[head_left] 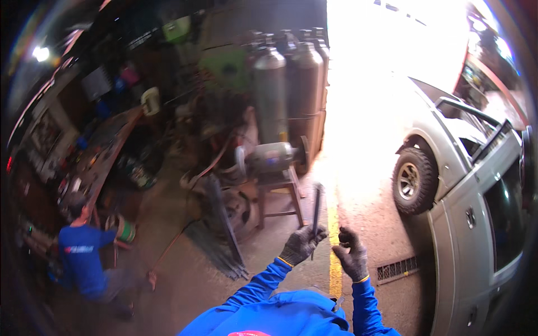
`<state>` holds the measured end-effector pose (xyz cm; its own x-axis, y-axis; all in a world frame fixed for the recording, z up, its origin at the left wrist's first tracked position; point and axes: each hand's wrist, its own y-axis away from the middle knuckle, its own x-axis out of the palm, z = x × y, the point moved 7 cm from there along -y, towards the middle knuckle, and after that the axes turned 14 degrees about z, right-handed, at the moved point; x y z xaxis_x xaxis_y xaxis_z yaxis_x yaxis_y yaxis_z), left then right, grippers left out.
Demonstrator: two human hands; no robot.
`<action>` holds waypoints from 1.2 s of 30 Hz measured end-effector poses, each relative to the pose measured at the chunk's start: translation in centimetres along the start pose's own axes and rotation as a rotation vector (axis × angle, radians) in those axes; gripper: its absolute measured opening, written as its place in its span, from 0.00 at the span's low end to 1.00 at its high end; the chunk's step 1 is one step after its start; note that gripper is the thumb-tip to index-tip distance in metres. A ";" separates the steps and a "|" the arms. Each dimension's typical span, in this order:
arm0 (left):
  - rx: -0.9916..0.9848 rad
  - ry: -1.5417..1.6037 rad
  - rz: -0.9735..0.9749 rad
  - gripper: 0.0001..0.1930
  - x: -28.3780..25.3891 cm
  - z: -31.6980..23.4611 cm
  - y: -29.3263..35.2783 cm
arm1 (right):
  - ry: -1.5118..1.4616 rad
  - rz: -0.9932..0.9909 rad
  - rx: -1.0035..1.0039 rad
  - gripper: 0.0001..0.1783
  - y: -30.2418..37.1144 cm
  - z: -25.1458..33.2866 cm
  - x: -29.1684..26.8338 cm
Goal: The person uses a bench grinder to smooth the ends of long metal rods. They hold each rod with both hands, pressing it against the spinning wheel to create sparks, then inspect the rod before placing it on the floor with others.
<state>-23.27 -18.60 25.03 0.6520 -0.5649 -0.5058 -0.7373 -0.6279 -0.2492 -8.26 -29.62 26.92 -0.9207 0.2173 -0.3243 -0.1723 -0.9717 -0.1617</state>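
Note:
Both of my hands wear dark grey work gloves with yellow cuffs. In my left hand is a dark, narrow metal bar, held close to upright and reaching above and below the fist. My right hand is raised just to the right, apart from the bar. Its fingers are bent with a gap between fingertips and thumb, and I see nothing in it. Beyond the bar, a bench grinder with a wheel at each end sits on a metal stand.
Tall gas cylinders stand behind the grinder. Long metal bars lie on the floor to the left. A co-worker in blue is low beside a cluttered workbench. On the right are a silver vehicle and a floor grate.

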 end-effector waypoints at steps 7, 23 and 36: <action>-0.131 0.844 0.205 0.11 6.9 -7.4 -10.2 | 0.522 0.040 0.372 0.43 10.2 -14.4 -8.1; -0.447 2.007 -0.189 0.24 17.1 20.1 -19.8 | -0.410 0.334 1.167 0.24 15.4 -18.6 -11.7; -1.021 1.491 -0.477 0.17 15.6 28.4 -23.7 | -0.064 0.430 1.262 0.22 3.2 -21.0 -15.1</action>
<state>-0.61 2.68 -0.36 0.7588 0.1435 0.6353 -0.4601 -0.5723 0.6788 12.47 -34.08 11.70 -0.9918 -0.0972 -0.0824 -0.0384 -0.3889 0.9205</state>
